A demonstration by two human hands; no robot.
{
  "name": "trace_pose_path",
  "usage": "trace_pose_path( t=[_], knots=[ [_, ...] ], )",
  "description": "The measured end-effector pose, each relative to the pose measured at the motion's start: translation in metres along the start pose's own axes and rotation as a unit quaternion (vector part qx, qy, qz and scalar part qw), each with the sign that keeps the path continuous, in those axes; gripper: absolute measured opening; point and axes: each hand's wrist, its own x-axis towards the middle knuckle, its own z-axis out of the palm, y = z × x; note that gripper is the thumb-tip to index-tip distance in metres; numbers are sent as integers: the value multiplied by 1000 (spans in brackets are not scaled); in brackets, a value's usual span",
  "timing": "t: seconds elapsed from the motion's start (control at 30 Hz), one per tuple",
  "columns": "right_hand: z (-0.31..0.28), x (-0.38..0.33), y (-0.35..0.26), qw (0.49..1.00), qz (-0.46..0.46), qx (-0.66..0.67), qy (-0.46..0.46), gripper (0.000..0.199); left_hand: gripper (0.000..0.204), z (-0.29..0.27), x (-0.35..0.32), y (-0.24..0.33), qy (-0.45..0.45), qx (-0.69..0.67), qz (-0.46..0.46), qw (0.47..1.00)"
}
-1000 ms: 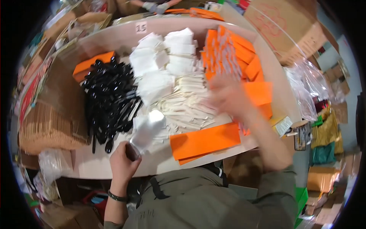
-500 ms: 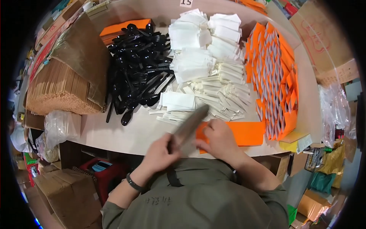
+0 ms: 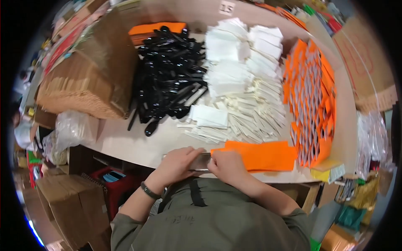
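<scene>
Flat along the table's front edge lies a narrow brownish-grey strip [image 3: 202, 161], partly covered by my hands. My left hand [image 3: 179, 164] is closed over its left part, fingers stretched along it and a dark band on the wrist. Close by, my right hand [image 3: 229, 165] is curled at the strip's right end, over the left end of a small stack of orange paper sleeves [image 3: 268, 156]. Its fingertips meet where strip and orange edge come together; the exact grip is hidden. Loose thin white packets [image 3: 255, 121] and a white folded napkin [image 3: 208, 116] lie just beyond.
Black plastic cutlery [image 3: 167, 79] is heaped at centre left, beside a carton of brown paper sleeves [image 3: 77, 88]. White napkins [image 3: 228, 77] are piled mid-table. Upright orange sleeves [image 3: 312, 104] fill the right side. A raised board [image 3: 192, 16] edges the back.
My left hand has brought the strip down from a raised slant to lie flat, in line with the orange sleeves. My right fingers have curled in closer. The whole view has shifted slightly.
</scene>
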Motion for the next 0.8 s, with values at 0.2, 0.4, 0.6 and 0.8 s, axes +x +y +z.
trace_pose_path(
  t=[0.2,0.4,0.6,0.8],
  knots=[
    [-78,48,52,980,7,-56,191,12,56,-37,-19,-68,364,85,-109,921],
    [-85,70,94,988,92,-76,96,15,51,-29,2,-107,342,-37,-197,918],
    [-79,73,57,987,-15,-77,138,13,38,-52,27,-75,376,75,-142,913],
    [-41,120,32,961,-60,-264,-51,16,20,-61,63,-85,223,170,-93,955]
  ],
)
